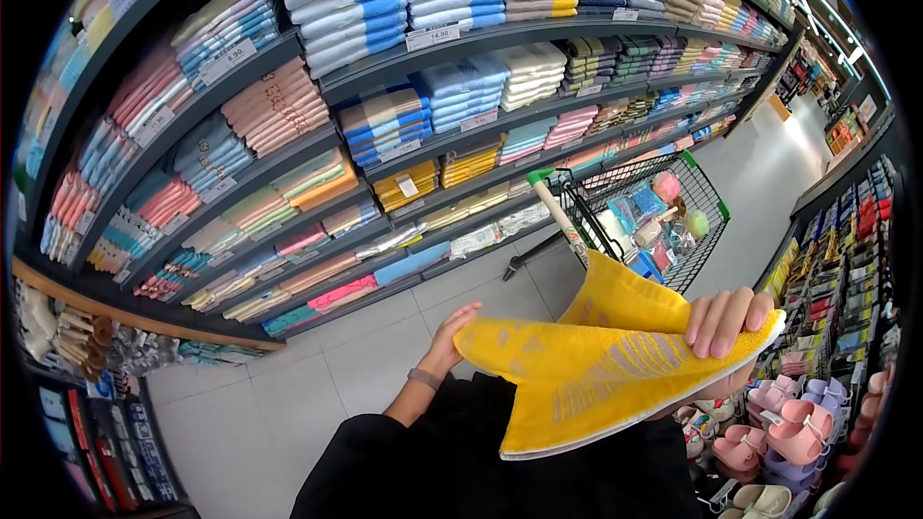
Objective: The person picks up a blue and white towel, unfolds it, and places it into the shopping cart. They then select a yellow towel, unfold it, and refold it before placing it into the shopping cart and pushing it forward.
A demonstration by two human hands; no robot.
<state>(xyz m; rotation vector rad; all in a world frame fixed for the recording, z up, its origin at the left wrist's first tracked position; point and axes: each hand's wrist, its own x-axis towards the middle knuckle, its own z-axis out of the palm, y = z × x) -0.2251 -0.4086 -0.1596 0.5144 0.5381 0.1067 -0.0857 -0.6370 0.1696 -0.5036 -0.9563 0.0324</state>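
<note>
A yellow towel with a greyish pattern and a pale underside hangs partly unfolded in front of my body. My right hand grips its right end, with the fingers over the top and the thumb side hidden beneath. At the towel's left end, my left hand, with a band on the wrist, holds the edge; part of its fingers is behind the cloth. The towel is folded over along its length, and one flap stands up at the back near the shopping cart.
Shelves of folded towels with price tags run along the left and ahead. The cart carries colourful packaged goods. Slippers hang at the lower right, below racks of small packaged items. Grey tiled floor lies between.
</note>
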